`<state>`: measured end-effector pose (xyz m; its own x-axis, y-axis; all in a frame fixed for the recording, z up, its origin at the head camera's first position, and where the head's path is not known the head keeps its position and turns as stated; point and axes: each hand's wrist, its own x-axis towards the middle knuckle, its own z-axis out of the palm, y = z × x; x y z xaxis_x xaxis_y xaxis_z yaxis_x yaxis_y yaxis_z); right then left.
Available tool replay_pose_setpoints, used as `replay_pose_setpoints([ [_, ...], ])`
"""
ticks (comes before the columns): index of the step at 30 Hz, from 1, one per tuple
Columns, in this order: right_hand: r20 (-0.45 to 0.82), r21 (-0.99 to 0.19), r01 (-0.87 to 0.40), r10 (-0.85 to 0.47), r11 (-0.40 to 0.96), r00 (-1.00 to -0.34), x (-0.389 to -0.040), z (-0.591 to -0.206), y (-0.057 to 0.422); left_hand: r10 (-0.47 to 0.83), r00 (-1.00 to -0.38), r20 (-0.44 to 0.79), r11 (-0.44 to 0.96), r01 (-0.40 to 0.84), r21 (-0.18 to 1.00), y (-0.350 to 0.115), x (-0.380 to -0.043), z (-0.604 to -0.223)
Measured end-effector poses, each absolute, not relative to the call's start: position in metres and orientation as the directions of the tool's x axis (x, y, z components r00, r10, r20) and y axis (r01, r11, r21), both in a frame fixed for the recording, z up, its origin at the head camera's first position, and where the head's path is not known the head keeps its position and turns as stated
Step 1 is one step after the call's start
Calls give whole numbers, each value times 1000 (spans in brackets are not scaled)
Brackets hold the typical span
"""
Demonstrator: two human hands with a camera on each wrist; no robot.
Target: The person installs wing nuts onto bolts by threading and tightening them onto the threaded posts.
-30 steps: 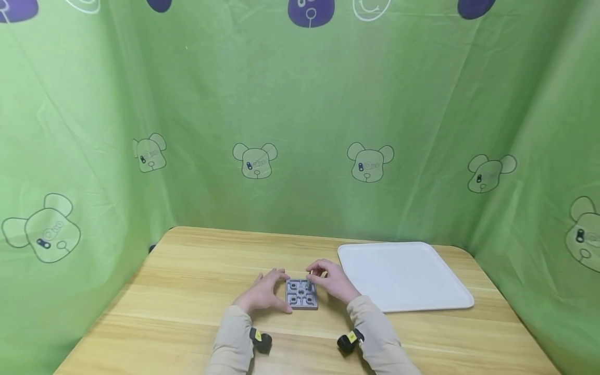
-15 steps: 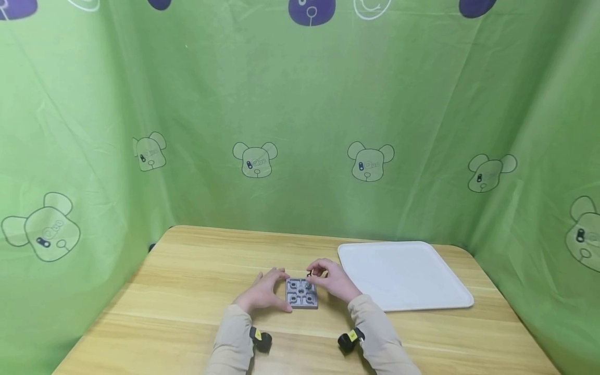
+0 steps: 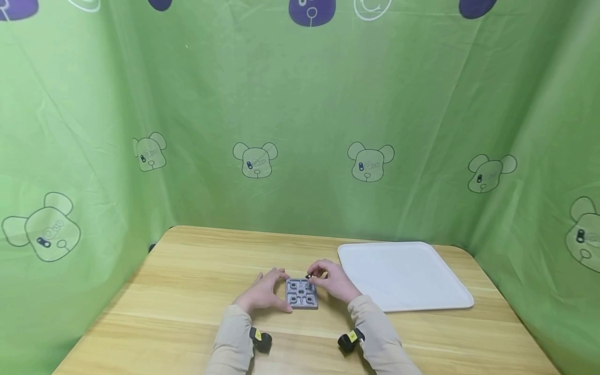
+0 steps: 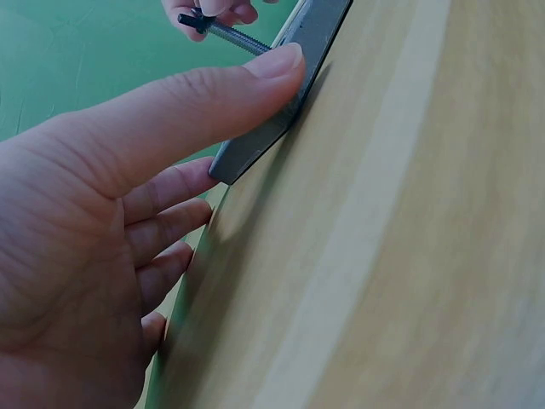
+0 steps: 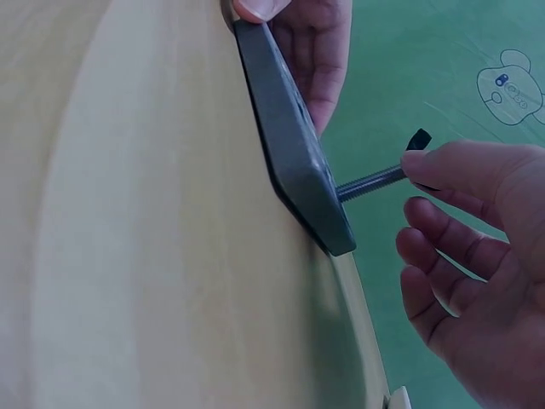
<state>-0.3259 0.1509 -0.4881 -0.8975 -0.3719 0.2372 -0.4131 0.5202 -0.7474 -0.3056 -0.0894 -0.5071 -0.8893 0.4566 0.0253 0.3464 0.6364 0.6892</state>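
A grey square plate [image 3: 296, 300] with grooves and holes on its top face lies flat on the wooden table. My left hand [image 3: 263, 293] holds it from the left, the thumb [image 4: 255, 81] at the near edge and a finger at the far corner. Out of the plate's far right part stands a threaded wing screw [image 5: 372, 183] with a dark head. My right hand [image 3: 334, 281] pinches that head between thumb and index finger, while its other fingers curl loosely. The screw's lower end is hidden in the plate.
A white tray [image 3: 403, 276] rests on the table [image 3: 187, 291] just right of and behind my right hand. Green cloth [image 3: 309, 198] with bear-face prints hangs around the back and sides. A black wrist camera [image 3: 263, 342] sits on each sleeve.
The screw's head has turned in my right fingers, showing a different side. My left hand and the plate keep their place.
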Motion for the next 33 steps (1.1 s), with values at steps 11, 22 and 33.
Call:
replay_pose_setpoints([
  [11, 249, -737, -415, -358, 533, -900, -327, -491, 149, 457, -889, 24, 636, 346, 690, -89, -305, -507],
  [22, 290, -722, -422, -315, 548, -904, -326, -492, 145, 455, -890, 26, 637, 346, 689, -89, -305, -506],
  [33, 259, -731, -381, -287, 566, -922, -322, -488, 141, 455, -890, 22, 639, 343, 688, -89, -304, -506],
])
